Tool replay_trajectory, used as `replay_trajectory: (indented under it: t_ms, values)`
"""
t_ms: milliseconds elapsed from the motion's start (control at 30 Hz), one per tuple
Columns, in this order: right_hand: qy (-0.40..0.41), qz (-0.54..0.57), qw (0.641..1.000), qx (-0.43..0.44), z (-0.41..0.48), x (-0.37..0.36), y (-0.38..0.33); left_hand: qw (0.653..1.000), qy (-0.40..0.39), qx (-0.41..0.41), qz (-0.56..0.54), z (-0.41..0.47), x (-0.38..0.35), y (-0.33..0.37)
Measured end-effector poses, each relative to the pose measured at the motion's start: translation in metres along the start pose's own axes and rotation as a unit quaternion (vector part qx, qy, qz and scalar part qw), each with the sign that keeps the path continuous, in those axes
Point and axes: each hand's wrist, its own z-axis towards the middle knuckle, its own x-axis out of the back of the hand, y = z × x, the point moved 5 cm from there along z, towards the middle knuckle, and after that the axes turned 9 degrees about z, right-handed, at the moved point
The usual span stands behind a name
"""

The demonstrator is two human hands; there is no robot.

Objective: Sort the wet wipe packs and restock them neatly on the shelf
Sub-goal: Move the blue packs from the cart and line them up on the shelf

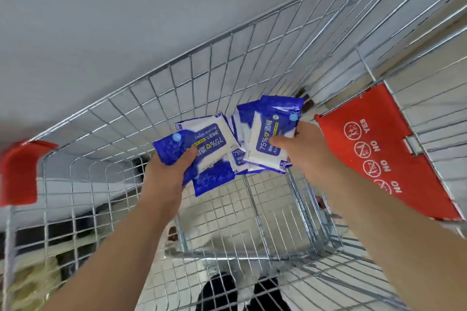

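A large silver wire-mesh shopping cart fills most of the view, its basket open below the camera. On its right side hangs a red plastic child-seat flap printed with white warning symbols and the words YES and NO, and a red plastic corner bumper caps the cart's left edge. Two bare forearms reach in from the near edge over the basket. The left hand is closed around a bunch of blue and white wet wipe packs, thumb pressed on top of the upper pack. The right hand grips a second bunch of the same blue and white packs, thumb across the front label. Both bunches are held above the basket, touching in the middle.
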Motion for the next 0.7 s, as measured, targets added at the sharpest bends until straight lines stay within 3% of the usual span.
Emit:
replay_trajectory:
  t_ms: [367,700]
  values:
    - [-0.04,-0.065,0.982,0.173,-0.136,-0.007,-0.113,0.997,0.052,-0.056,-0.007,-0.14,0.059,0.078]
    - [-0.157,-0.12,0.928,0.317,-0.344,-0.039,-0.226,0.967,0.196,-0.159,0.046,-0.366,0.141,0.147]
